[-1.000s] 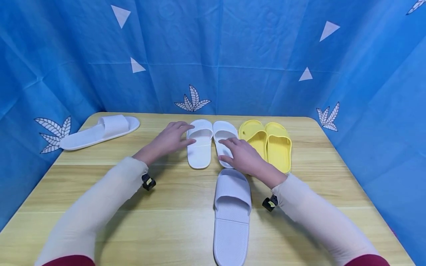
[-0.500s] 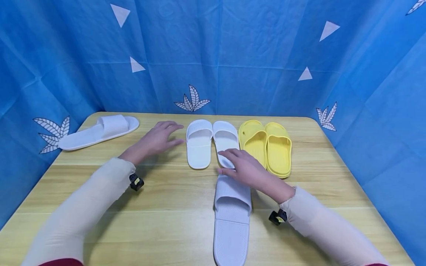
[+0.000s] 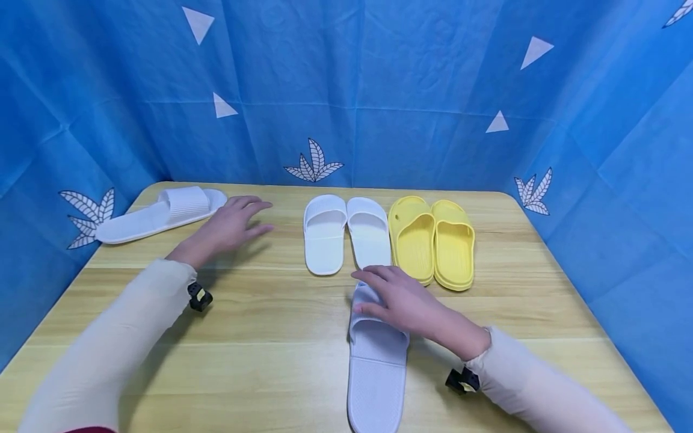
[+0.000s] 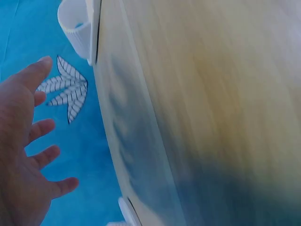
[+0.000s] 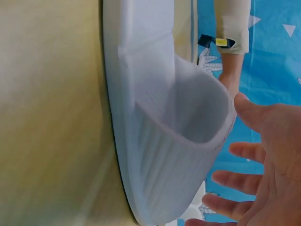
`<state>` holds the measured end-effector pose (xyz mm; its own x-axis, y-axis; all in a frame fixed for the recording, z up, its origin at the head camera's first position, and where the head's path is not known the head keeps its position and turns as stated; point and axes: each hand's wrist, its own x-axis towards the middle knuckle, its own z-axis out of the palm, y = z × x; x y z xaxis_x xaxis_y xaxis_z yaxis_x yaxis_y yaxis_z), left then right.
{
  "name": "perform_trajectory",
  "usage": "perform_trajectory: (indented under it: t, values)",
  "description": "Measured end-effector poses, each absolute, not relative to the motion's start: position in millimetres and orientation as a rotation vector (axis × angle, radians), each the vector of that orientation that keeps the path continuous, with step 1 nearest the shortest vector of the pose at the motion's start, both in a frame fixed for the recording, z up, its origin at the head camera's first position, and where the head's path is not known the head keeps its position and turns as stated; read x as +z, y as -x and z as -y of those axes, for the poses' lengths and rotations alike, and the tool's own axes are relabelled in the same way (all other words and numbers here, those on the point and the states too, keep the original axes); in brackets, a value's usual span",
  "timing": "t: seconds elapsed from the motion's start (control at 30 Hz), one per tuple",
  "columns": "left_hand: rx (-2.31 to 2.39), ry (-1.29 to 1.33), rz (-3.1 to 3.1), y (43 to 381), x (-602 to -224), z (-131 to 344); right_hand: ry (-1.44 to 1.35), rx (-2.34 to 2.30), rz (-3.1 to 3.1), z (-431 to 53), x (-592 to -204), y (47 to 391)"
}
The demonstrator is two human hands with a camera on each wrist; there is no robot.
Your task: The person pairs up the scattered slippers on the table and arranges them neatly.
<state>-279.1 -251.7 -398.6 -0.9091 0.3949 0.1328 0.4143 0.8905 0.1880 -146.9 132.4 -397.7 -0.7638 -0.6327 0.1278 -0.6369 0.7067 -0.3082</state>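
Note:
My left hand (image 3: 227, 225), fingers spread and holding nothing, is over the table beside the toe of a large white slipper (image 3: 162, 215) at the back left. In the left wrist view the same hand (image 4: 23, 146) appears with its fingers apart. My right hand (image 3: 403, 300) hovers over the ribbed strap of a large pale grey slipper (image 3: 377, 379) that lies toe away from me. The right wrist view has that slipper's strap (image 5: 174, 165) close to the loosely spread fingers of the right hand (image 5: 273, 165); they do not grip it.
Two small white slippers (image 3: 325, 240) stand side by side at the back middle. To their right is a pair of yellow slippers (image 3: 453, 252). All lie on a wooden table (image 3: 260, 361), with a blue curtain (image 3: 346, 78) behind and at both sides.
My left hand has moved left, away from the small white slippers toward the large white one. The right hand has drawn back toward me, from the small slippers to the grey slipper's strap.

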Motion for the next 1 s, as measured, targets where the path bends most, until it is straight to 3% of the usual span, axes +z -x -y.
perform_trajectory:
  t: [1.0]
  values:
    - [-0.283,0.338,2.974,281.3,-404.9,333.0,-1.178,0.474,2.851,-140.1,-407.6,132.1]
